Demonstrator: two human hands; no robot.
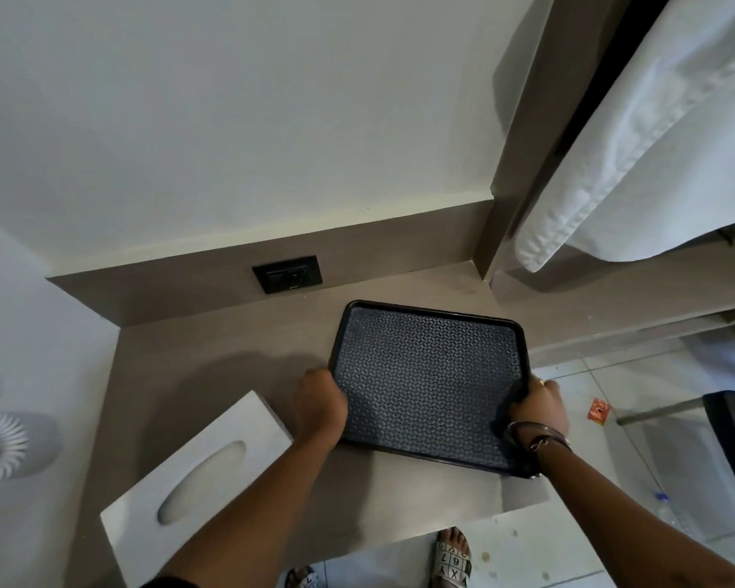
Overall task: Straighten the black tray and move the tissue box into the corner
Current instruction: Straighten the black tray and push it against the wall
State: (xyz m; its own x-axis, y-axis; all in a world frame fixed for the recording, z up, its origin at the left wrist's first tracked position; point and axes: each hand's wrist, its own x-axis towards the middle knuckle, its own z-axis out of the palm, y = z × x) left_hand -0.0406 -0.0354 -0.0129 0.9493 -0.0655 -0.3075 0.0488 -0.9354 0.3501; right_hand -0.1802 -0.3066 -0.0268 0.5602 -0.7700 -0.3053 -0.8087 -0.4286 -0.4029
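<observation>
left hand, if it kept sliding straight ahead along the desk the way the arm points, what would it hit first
Probably the back panel of the desk, to the right of the wall socket. The left hand grips the tray's left edge, and the desktop ahead looks bare, though depth is hard to judge.

The black tray (429, 384) lies flat and crooked near the desk's (230, 367) right edge. The white tissue box (196, 481) sits at the front left corner.

Hotel rm: built-in desk (230, 358) w/ wall socket (287, 274), white bedding (654, 142), tissue box (196, 481).
</observation>
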